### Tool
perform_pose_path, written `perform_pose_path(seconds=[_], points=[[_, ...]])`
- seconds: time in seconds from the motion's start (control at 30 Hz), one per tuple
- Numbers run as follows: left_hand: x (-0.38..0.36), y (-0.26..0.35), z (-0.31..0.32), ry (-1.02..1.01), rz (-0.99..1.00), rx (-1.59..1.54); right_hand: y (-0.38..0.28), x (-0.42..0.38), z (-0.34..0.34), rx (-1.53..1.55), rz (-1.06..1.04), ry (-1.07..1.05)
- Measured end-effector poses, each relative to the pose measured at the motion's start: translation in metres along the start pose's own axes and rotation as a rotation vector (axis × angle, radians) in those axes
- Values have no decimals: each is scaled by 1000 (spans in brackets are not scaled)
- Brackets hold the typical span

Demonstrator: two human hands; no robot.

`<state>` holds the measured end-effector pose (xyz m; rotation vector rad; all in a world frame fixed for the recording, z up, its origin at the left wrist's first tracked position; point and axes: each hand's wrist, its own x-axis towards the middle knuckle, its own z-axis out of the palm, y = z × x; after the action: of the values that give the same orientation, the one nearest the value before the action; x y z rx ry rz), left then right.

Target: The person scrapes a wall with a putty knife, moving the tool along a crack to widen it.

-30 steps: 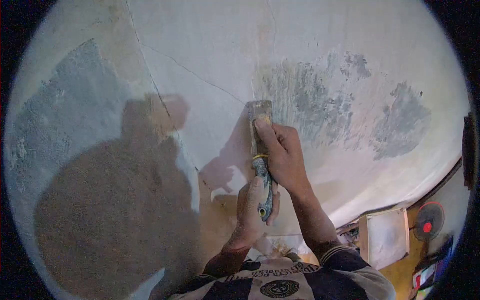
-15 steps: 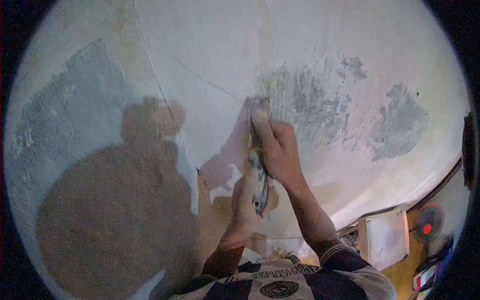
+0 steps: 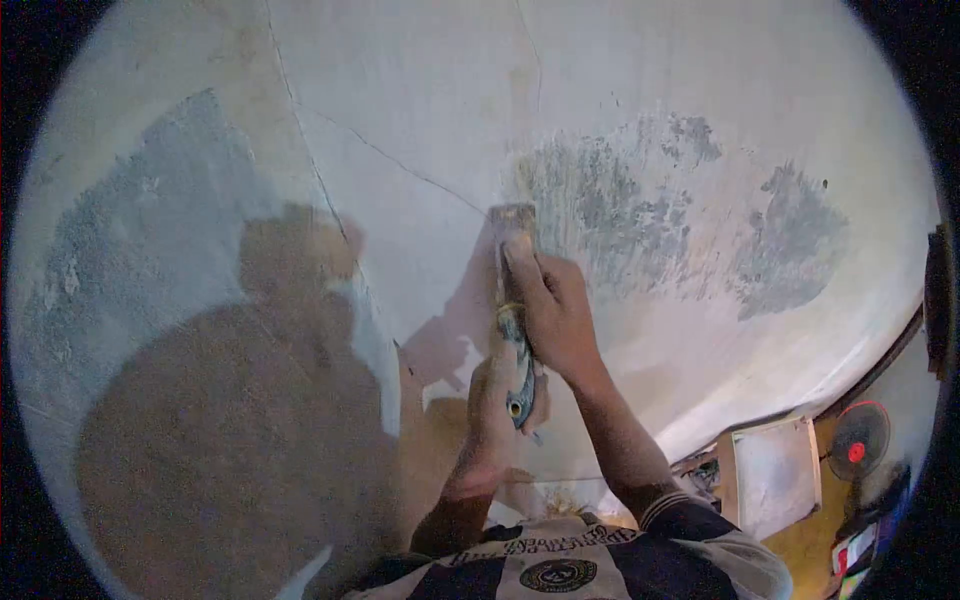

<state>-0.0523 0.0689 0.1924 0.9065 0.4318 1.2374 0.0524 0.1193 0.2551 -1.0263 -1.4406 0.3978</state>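
Observation:
A scraper with a flat metal blade and a worn blue-green handle points up the wall. My left hand is wrapped round the lower handle, whose end has a hole. Higher up, my right hand grips the tool, its thumb pressed along the blade. The blade's top edge lies against the wall, at the lower end of a thin slanting crack and just left of a patchy grey area.
A larger grey patch and my shadow cover the wall's left side. Another grey patch lies at right. At the lower right are a pale box-like object and a fan with a red centre.
Both hands and the scraper keep their grip; the blade's top edge appears slightly lower in the view. The wall marks have shifted slightly with the camera view.

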Motion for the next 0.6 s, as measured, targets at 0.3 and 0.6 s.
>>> perform_pose_path(seconds=[0.3,0.6], points=[[-7,6,-12,31,-56,76,8,-86,-16,224,250,-245],[-5,3,-7,-55,-39,116,-6,-140,-19,220,440,-348]])
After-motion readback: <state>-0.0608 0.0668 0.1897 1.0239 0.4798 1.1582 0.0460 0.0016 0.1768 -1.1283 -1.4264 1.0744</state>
